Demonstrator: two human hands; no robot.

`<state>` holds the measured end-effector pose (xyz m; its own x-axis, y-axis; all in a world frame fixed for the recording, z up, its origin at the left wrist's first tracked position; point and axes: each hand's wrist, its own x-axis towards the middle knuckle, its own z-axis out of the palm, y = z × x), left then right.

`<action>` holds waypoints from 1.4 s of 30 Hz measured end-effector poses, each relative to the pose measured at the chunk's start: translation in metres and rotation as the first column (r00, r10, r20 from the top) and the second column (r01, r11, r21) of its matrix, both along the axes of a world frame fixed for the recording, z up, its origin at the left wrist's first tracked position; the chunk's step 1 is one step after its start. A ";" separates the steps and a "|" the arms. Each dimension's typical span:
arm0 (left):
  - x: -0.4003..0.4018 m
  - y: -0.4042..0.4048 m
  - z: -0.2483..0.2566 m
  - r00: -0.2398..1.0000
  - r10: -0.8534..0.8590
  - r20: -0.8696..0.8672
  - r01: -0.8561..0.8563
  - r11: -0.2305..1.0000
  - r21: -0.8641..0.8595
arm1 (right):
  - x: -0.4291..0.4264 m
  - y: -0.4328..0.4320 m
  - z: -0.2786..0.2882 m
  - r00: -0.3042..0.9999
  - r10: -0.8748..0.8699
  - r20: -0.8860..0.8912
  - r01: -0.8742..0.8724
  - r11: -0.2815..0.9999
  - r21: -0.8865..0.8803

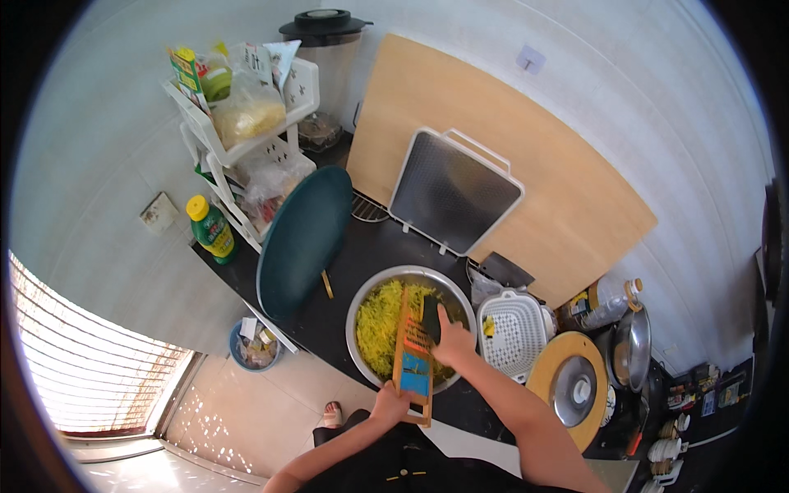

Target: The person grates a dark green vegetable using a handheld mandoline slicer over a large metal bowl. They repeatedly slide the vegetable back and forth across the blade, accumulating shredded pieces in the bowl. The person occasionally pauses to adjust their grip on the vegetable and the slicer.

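A wooden-framed grater (414, 376) with a blue panel and an orange toothed section slants across a steel bowl (352, 336). Around its lower end, at the bowl's near rim, my left hand (391, 403) is closed. My right hand (455, 342) grips a dark piece (431, 318), seemingly a vegetable, against the grater's upper part. Its fingers partly hide the piece. Yellow-green shreds (377, 326) fill much of the bowl beneath the grater.
Right of the bowl are a white plastic basket (515, 336) and a round wooden board (558, 425) bearing a pot lid (578, 394). A large dark green oval dish (305, 246) stands on edge at left. A wooden board (567, 203) leans on the wall. Below the counter sits a bin (246, 363).
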<state>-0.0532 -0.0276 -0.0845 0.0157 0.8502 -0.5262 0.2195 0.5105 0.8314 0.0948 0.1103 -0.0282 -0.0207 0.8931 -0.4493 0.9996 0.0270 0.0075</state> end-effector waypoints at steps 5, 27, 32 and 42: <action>-0.006 0.000 0.008 1.000 -0.031 0.006 0.031 0.999 -0.025 | -0.001 -0.040 0.048 0.993 0.111 -0.045 -0.117 0.979 -0.165; -0.002 -0.001 0.001 0.998 -0.010 0.061 0.017 0.994 -0.112 | -0.001 -0.048 0.041 0.990 0.105 -0.098 -0.111 0.993 -0.050; -0.002 -0.001 -0.008 0.999 0.008 0.050 -0.006 0.999 -0.044 | -0.009 -0.032 0.030 0.998 0.064 -0.023 -0.066 0.993 -0.099; 0.000 -0.005 -0.014 1.000 -0.004 -0.003 0.004 1.000 0.000 | -0.011 -0.037 0.030 0.998 0.061 -0.034 -0.064 0.994 -0.085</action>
